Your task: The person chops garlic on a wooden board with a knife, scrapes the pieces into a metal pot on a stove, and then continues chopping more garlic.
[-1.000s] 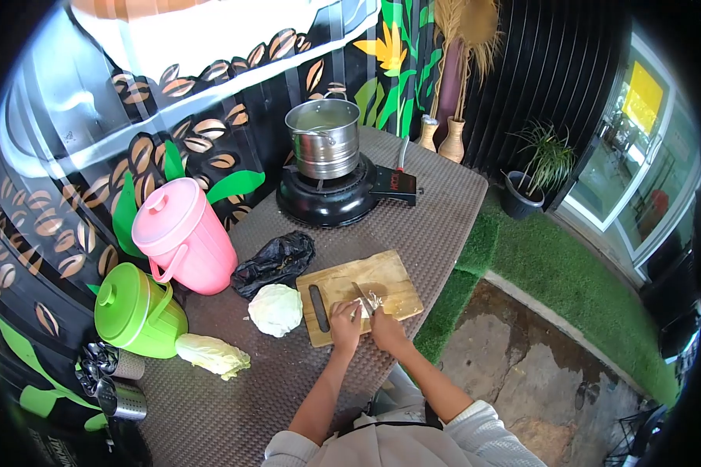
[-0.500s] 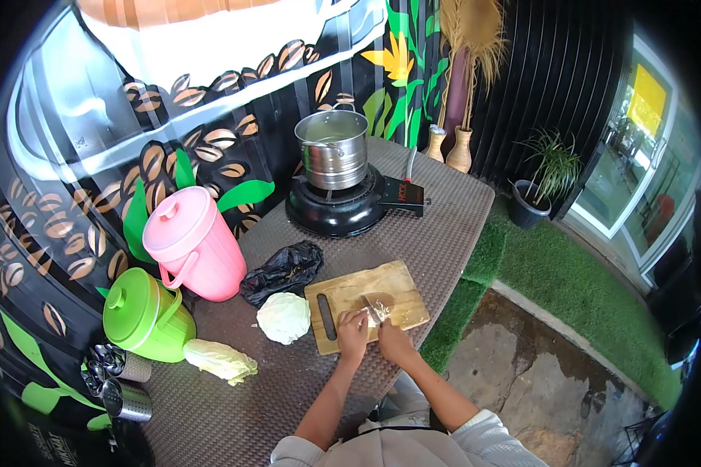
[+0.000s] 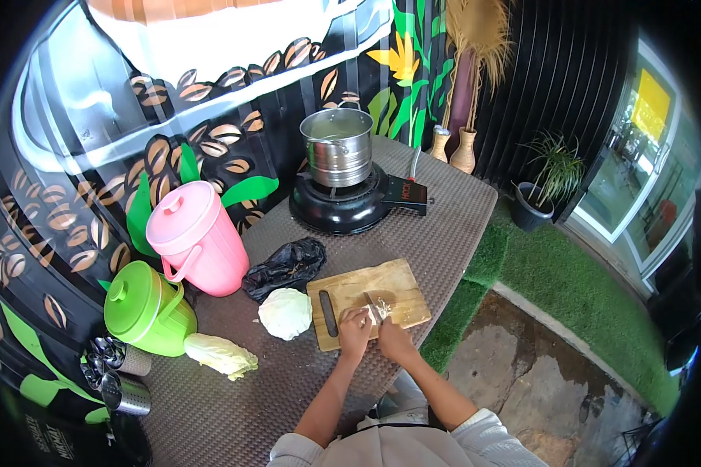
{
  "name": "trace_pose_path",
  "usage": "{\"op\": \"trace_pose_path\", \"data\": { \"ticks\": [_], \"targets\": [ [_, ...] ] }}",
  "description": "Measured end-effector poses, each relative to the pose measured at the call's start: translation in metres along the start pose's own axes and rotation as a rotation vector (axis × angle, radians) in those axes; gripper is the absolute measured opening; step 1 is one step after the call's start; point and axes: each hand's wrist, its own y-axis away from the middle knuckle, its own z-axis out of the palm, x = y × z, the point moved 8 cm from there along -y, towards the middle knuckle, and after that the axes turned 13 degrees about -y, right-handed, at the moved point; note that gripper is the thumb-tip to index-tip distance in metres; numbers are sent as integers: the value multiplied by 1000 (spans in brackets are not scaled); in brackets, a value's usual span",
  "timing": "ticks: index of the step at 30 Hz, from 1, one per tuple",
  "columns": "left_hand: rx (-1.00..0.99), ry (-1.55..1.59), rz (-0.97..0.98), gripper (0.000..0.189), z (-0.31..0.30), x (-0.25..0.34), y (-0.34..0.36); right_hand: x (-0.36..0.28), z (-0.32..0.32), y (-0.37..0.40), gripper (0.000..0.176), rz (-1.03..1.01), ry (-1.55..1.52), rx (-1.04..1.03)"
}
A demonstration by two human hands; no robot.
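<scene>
A wooden cutting board with a dark handle slot lies near the table's front edge. My right hand is closed around the handle of a knife, whose blade points away from me over the board. Just left of the blade, the curled fingers of my left hand press a small whitish piece of food onto the wood; its kind I cannot make out. Fine pale shreds lie to the right of the blade. A round cabbage sits left of the board, and an elongated napa cabbage lies farther left.
Behind the board is a crumpled black plastic bag. A steel pot stands on a black gas stove at the back. Pink and green lidded pitchers line the left side, beside metal utensil holders.
The camera view has shifted slightly. Both hands stay at nearly the same spot on the board, with the knife still between them.
</scene>
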Motion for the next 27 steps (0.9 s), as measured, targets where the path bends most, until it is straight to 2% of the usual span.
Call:
{"op": "trace_pose_path", "data": {
  "ticks": [2, 6, 9, 12, 15, 18, 23, 27],
  "targets": [
    [5, -13, -2, 15, 1, 0, 1, 1, 4, 15, 24, 13, -8, 96],
    [3, -27, 25, 15, -2, 4, 1, 5, 20, 10, 24, 149, -56, 36],
    [-12, -19, -1, 15, 0, 1, 2, 0, 8, -12, 29, 11, -115, 21],
    [-23, -12, -13, 15, 2, 0, 1, 10, 8, -15, 31, -22, -89, -26],
    [-10, -24, 1, 15, 1, 1, 0, 11, 12, 12, 29, 7, -123, 77],
    [-24, -33, 24, 15, 1, 2, 0, 8, 16, 20, 29, 88, -144, 86],
    [-38, 11, -2, 15, 3, -2, 0, 8, 11, -19, 28, 21, -166, 27],
    [-41, 18, 9, 16, 1, 0, -1, 2, 5, -15, 29, -21, -105, 3]
  ]
}}
